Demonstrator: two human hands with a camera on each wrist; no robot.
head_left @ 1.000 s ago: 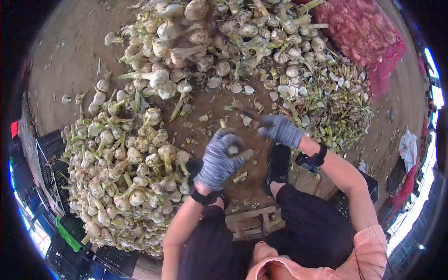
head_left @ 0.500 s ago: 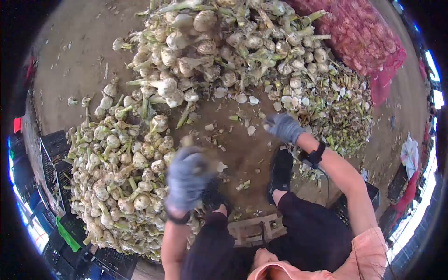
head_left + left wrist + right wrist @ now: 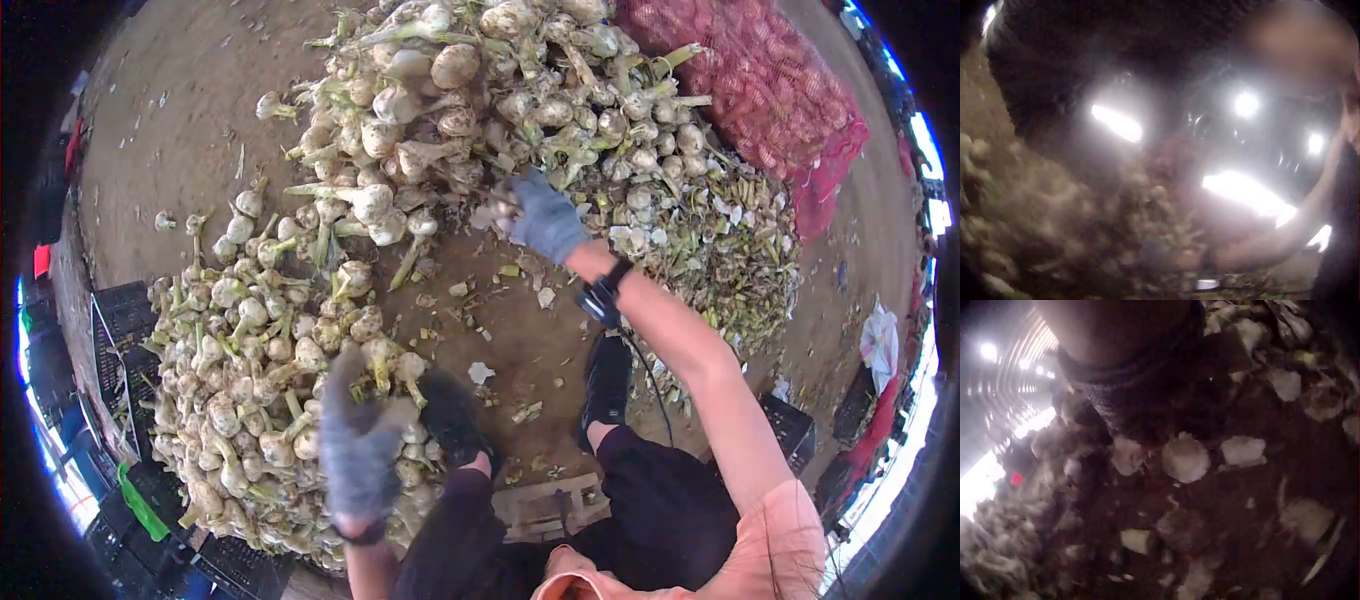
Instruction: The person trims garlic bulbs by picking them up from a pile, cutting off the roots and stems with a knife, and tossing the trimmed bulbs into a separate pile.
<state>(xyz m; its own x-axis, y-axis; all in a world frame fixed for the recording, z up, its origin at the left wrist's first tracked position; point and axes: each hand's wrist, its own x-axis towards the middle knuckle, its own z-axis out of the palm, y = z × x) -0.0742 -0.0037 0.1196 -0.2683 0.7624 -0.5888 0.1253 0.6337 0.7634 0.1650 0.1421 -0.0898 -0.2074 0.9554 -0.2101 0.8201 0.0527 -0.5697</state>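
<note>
Blurred by motion, my gloved left hand (image 3: 355,440) is over the left pile of garlic bulbs (image 3: 225,410), thumb and fingers spread, nothing seen in it. My right hand (image 3: 548,218), in a grey knitted glove, reaches the near edge of the far heap of garlic (image 3: 400,135), whose bulbs bear long stalks. Pale bulbs lie right at its fingertips; I cannot tell what it grips, as the fingers are partly hidden. In the right wrist view the glove cuff (image 3: 1141,381) is dark, above scattered round garlic trimmings (image 3: 1186,457).
A mound of cut stalks and peelings (image 3: 710,250) spreads at the right. Behind it lies a red mesh sack (image 3: 750,90) filled with garlic. Black shoes (image 3: 605,380) stand on the dirt floor between the piles. Black crates (image 3: 125,330) are at the far left.
My left hand moved from the middle, where it held a garlic bulb, leftward over the left pile and spread its fingers. My right hand, earlier with a dark thin tool, went forward to the far heap.
</note>
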